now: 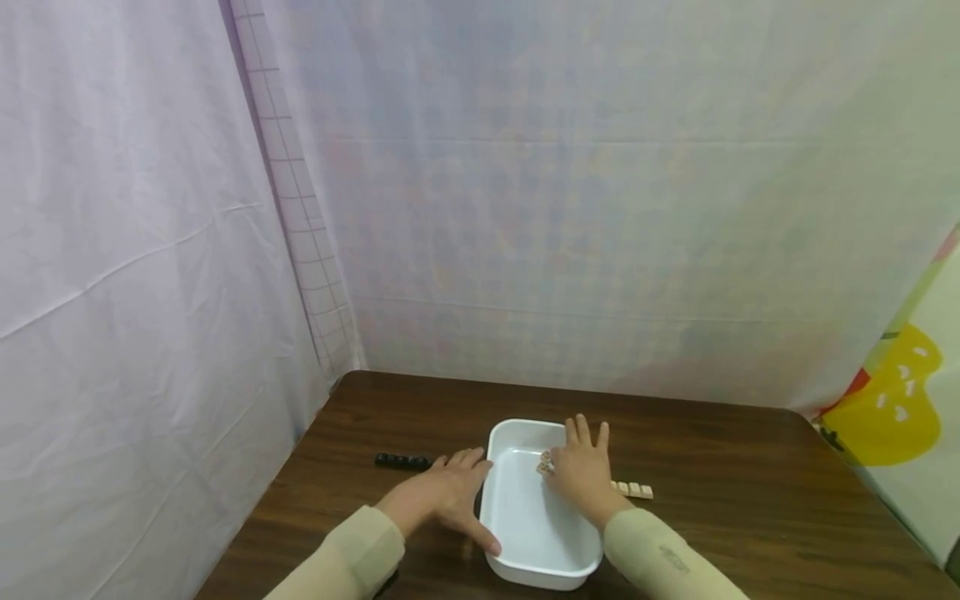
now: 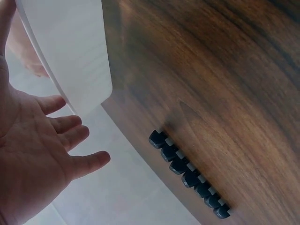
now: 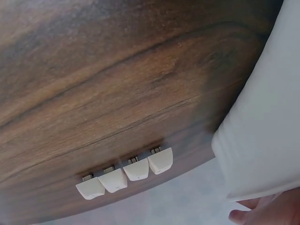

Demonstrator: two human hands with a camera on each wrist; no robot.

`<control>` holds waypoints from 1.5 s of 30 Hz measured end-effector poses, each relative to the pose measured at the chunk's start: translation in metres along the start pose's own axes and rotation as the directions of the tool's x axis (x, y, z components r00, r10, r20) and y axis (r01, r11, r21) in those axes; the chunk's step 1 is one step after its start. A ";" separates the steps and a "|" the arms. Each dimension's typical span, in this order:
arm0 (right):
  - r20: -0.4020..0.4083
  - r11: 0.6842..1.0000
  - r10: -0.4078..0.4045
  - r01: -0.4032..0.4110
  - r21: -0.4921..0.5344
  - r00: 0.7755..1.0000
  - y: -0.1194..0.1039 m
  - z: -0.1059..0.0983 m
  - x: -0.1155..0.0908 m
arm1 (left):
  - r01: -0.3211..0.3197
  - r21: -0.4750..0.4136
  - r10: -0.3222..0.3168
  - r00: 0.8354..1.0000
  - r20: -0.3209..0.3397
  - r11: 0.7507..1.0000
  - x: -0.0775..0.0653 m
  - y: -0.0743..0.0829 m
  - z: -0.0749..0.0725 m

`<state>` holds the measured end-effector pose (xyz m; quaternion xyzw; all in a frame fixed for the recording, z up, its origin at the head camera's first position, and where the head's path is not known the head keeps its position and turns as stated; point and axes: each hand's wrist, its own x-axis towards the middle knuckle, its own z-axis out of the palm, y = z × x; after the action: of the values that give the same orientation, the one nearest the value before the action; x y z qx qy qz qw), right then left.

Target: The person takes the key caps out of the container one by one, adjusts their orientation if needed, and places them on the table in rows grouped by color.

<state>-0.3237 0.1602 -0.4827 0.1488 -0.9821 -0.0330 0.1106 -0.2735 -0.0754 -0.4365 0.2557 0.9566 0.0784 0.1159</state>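
Note:
A white rectangular tray [image 1: 525,504] stands on the table between the hands. My left hand [image 1: 452,490] is at its left rim with fingers spread; in the left wrist view the palm shows and holds nothing. My right hand [image 1: 581,467] reaches over the right rim, some fingers outstretched, the others down by a small cluster of cream keycaps [image 1: 543,463] in the tray. Whether those fingers pinch a keycap is hidden. A row of black keycaps [image 2: 190,174] lies left of the tray. To the right is a row of cream keycaps [image 3: 125,174], partly covered by the hand in the head view.
The brown wood-grain table [image 1: 720,500] extends to both sides of the tray. White curtains [image 1: 585,208] hang behind it and on the left. A yellow shape [image 1: 888,404] shows on the fabric at the right.

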 end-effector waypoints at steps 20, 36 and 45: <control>0.007 0.995 -0.022 0.022 -0.094 1.000 0.000 0.005 -0.001 | 0.011 -0.001 -0.011 1.000 0.014 1.000 0.001 0.001 0.002; -0.287 0.945 0.124 -0.024 0.326 0.950 0.003 0.000 0.001 | 0.006 0.015 -0.006 1.000 -0.002 1.000 0.000 0.002 0.001; -0.178 0.769 0.247 -0.081 0.634 0.953 0.005 -0.011 0.004 | 0.014 0.007 -0.014 1.000 0.009 1.000 -0.001 0.003 -0.002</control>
<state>-0.3265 0.1637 -0.4703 0.0929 -0.9253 0.3199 0.1814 -0.2719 -0.0732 -0.4341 0.2500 0.9580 0.0732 0.1201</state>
